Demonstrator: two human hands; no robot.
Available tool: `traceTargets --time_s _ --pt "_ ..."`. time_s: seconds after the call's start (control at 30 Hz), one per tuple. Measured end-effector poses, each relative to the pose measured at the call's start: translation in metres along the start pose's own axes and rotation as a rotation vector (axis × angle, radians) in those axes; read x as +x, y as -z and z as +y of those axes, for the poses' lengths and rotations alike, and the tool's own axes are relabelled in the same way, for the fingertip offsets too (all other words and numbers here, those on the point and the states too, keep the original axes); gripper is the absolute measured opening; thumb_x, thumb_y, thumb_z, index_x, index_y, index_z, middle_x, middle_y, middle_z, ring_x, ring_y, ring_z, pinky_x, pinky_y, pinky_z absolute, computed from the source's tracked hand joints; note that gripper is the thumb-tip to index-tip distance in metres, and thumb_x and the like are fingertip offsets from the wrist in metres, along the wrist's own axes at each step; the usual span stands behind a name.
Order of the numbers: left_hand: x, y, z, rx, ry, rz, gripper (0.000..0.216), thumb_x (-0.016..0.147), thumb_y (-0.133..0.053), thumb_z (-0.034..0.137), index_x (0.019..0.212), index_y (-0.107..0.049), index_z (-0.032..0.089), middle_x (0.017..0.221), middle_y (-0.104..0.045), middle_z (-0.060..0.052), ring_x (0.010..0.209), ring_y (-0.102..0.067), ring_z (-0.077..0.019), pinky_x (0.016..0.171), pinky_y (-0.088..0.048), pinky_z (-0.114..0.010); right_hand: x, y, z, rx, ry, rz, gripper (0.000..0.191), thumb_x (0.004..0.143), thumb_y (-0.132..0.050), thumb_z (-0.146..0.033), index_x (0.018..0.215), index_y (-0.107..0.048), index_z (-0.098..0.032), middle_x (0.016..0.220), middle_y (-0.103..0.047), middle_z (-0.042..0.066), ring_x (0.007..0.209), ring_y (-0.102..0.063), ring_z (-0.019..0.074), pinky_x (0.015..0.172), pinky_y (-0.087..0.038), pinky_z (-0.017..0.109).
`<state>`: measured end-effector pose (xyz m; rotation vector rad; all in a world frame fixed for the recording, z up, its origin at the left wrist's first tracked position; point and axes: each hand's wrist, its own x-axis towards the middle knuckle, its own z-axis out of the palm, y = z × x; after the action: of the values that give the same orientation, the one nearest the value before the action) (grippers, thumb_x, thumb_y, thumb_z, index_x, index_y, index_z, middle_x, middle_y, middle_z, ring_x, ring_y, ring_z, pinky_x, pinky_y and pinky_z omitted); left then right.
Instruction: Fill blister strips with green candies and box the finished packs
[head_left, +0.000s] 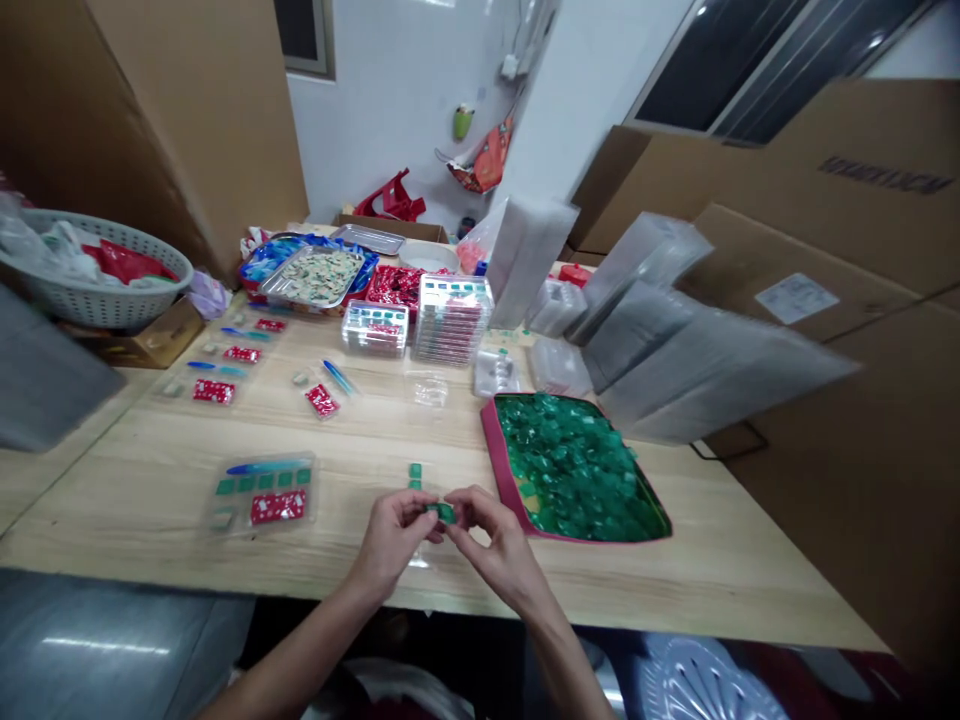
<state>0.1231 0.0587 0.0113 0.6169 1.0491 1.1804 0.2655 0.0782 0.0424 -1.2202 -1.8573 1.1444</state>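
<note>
My left hand (390, 540) and my right hand (501, 545) meet above the near edge of the table, fingertips pinched on small dark green square pieces (442, 513). Whether each hand has its own piece I cannot tell. Under and behind the fingers lies a clear plastic tray, mostly hidden, with a green square (415, 470) in it. To the right, a pink-rimmed bin (504, 470) is heaped with loose green squares (570, 460). On the left rests a filled clear tray (313, 500) with a blue pen, several green squares and a red patterned packet (278, 507).
Farther back stand stacked filled trays (452, 325), a metal tray of pale pieces (315, 277) and a container of red packets (396, 287). Tall stacks of clear plastic trays (652, 350) line the right side. Several sets with pens and red packets (322, 400) lie mid-table.
</note>
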Motion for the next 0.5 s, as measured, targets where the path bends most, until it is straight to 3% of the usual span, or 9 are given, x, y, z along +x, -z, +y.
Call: traceTargets --time_s 0.1,0.2,0.33,0.5 --pt "-0.004 0.006 -0.001 0.043 0.014 -0.03 0.019 0.065 -0.068 0.025 0.077 -0.067 0.01 0.067 -0.069 -0.005 0.057 -0.061 -0.0142 0.055 -0.052 -0.026 0.001 -0.002 0.001 0.048 -0.021 -0.059 0.012 0.076 -0.061 -0.02 0.087 -0.066 -0.018 0.076 -0.056 0.001 0.066 -0.052 0.0126 0.06 -0.042 0.024" --pt "-0.007 0.007 -0.002 -0.002 0.052 -0.045 0.019 0.065 -0.069 0.026 0.075 -0.067 0.01 0.062 -0.068 -0.005 0.055 -0.062 -0.0153 0.051 -0.051 -0.026 0.002 -0.004 0.006 0.232 -0.16 -0.077 0.009 0.073 -0.065 -0.023 0.079 -0.067 -0.017 0.067 -0.059 0.0 0.06 -0.052 0.0121 0.056 -0.041 0.024" --pt "-0.006 0.01 0.001 -0.208 0.156 -0.011 0.021 0.06 -0.07 0.026 0.073 -0.064 0.011 0.059 -0.068 -0.006 0.052 -0.064 -0.0175 0.05 -0.048 -0.026 -0.001 -0.008 0.015 0.586 -0.334 -0.012 0.013 0.063 -0.073 -0.023 0.074 -0.067 -0.017 0.058 -0.059 -0.002 0.052 -0.052 0.0112 0.052 -0.041 0.023" --pt "-0.003 0.021 0.006 -0.329 0.205 -0.022 0.014 0.058 -0.064 0.02 0.069 -0.061 0.013 0.065 -0.067 -0.004 0.055 -0.063 -0.0167 0.052 -0.049 -0.027 -0.005 -0.014 0.023 0.827 -0.428 0.111 0.027 0.054 -0.08 -0.021 0.079 -0.072 -0.019 0.071 -0.063 0.0 0.057 -0.052 0.0101 0.052 -0.042 0.022"
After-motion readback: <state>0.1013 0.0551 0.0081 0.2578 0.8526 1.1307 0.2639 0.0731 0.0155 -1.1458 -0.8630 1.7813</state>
